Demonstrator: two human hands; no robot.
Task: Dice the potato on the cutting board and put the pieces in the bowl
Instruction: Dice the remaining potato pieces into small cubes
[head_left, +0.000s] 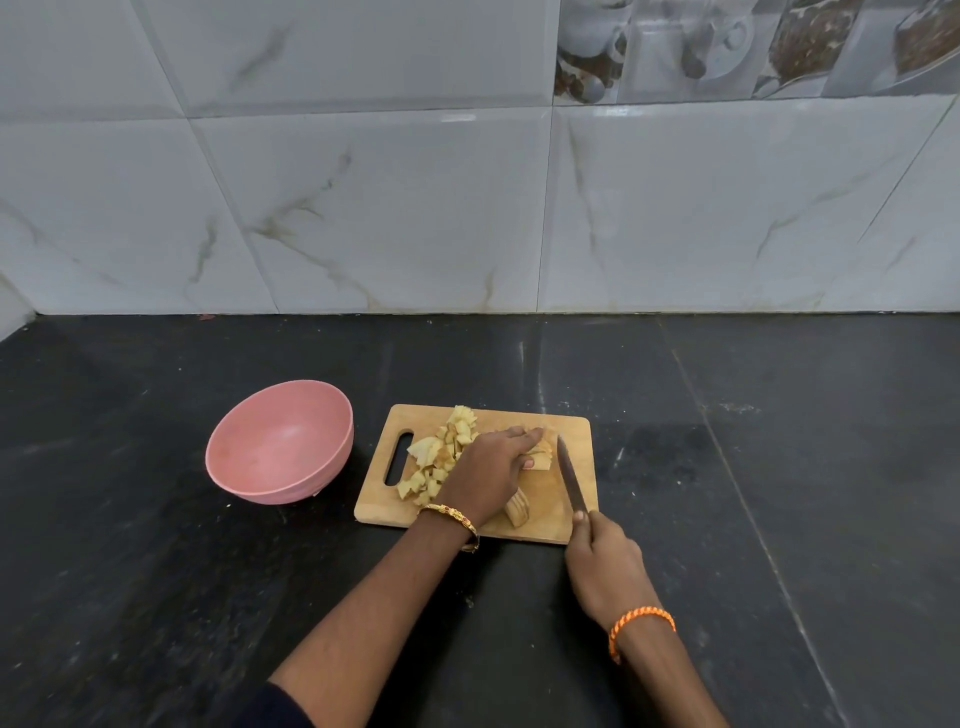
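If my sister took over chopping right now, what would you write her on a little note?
Left hand: presses the uncut potato piece down on the cutting board.
Right hand: its grip is round the knife handle, blade beside that piece.
Done: a pile of diced pieces lies on the board's left half.
Left: dice the held piece and the sliced chunk near the front edge, then move everything into the pink bowl, which holds nothing yet.

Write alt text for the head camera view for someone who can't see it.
On a wooden cutting board, the left hand steadies potato slices while the right hand holds a knife beside them. Diced pieces are piled toward an empty pink bowl.
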